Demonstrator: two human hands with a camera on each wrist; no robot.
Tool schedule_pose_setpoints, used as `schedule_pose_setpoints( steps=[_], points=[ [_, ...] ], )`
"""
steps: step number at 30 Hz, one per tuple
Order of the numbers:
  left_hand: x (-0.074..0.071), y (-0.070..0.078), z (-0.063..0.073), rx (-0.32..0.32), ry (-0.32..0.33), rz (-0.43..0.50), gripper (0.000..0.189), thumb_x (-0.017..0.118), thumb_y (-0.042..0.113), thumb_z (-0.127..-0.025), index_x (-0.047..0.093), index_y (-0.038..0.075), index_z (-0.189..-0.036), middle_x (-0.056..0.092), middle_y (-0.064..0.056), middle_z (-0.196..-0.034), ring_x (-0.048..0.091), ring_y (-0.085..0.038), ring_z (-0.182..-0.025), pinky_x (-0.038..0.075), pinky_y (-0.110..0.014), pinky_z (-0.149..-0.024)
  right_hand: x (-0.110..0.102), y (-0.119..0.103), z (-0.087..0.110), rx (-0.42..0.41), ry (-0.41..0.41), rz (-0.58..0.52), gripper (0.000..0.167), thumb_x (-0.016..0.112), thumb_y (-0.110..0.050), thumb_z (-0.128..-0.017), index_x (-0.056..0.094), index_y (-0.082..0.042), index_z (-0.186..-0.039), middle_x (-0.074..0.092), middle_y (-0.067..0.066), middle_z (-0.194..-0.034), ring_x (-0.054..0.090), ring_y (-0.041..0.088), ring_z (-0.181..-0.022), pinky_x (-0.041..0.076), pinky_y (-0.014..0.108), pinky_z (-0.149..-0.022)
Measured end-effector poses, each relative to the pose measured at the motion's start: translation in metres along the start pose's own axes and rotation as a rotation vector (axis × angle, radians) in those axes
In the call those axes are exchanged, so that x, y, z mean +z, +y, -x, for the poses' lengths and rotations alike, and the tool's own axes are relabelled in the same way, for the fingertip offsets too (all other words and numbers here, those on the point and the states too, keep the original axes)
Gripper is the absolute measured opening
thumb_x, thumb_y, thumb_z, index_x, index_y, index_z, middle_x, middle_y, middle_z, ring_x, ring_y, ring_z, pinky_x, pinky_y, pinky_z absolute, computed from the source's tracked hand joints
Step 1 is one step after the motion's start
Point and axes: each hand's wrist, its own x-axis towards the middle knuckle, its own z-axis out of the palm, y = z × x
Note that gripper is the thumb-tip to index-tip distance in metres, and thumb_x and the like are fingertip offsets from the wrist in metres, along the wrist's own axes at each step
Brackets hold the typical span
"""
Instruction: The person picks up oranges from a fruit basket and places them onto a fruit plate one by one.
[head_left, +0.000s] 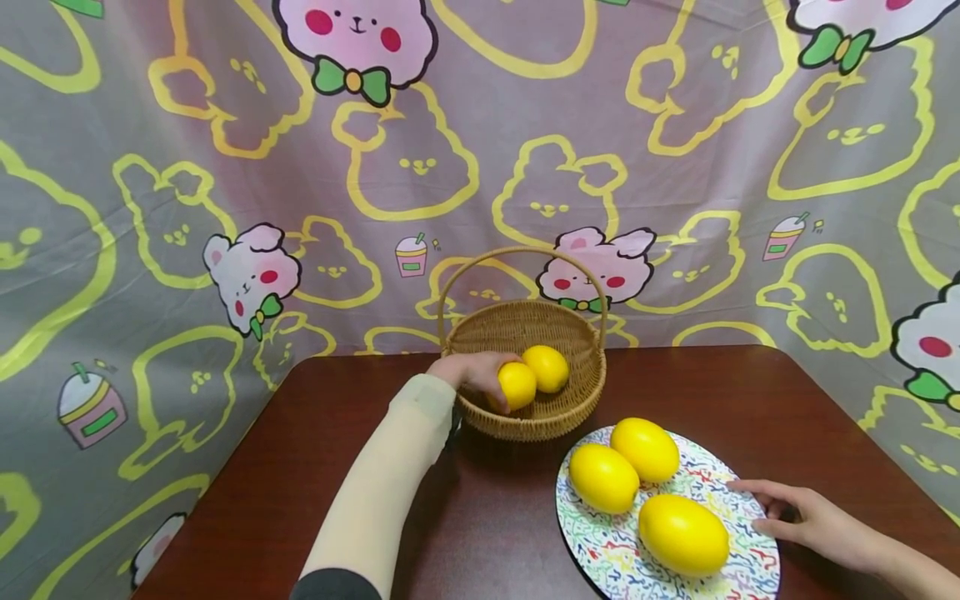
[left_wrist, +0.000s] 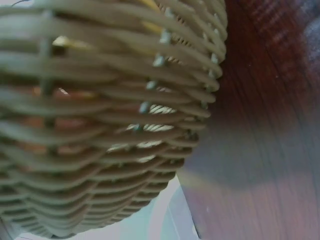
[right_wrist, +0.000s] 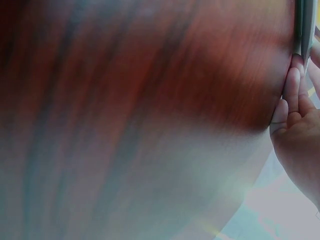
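Observation:
A wicker basket (head_left: 525, 427) with a tall arched handle stands toward the back of the table. My left hand (head_left: 474, 372) reaches over its left side and grips a lemon (head_left: 517, 385) inside. Against that one lies another lemon (head_left: 547, 368). In the left wrist view the basket's weave (left_wrist: 100, 110) hides most of the hand. On a round patterned plate (head_left: 738, 508) at the front right sit three lemons (head_left: 682, 534). My right hand (head_left: 813, 523) holds the plate's right rim, thumb and index finger at the edge; in the right wrist view, the other fingers (right_wrist: 292, 87) tuck beneath it.
The dark reddish-brown table (head_left: 330, 450) runs back to a curtain (head_left: 480, 167) printed with cartoon animals, which also hangs along both sides. The plate lies to the front right of the basket, a short gap between them.

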Motion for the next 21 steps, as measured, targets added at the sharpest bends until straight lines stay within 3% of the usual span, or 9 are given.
schedule_pose_setpoints(
  steps=[10, 21],
  points=[
    [-0.006, 0.003, 0.007, 0.021, 0.038, -0.014, 0.094, 0.086, 0.023, -0.070, 0.035, 0.016, -0.150, 0.045, -0.006, -0.140, 0.045, -0.021, -0.118, 0.037, -0.039, -0.099, 0.000, 0.003, -0.001, -0.009, 0.004, 0.006, 0.047, 0.062, -0.015, -0.095, 0.048, 0.005, -0.135, 0.056, -0.001, -0.087, 0.052, 0.013, -0.073, 0.046, 0.020, -0.067],
    [-0.012, 0.015, 0.019, 0.106, 0.060, -0.022, 0.087, 0.086, 0.022, -0.072, 0.039, 0.018, -0.144, 0.051, -0.001, -0.127, 0.050, -0.017, -0.107, 0.042, -0.034, -0.090, -0.001, 0.005, -0.001, -0.024, 0.003, -0.012, 0.045, 0.062, -0.014, -0.095, 0.049, 0.001, -0.136, 0.057, -0.001, -0.088, 0.052, 0.013, -0.073, 0.047, 0.020, -0.067]
  ],
)
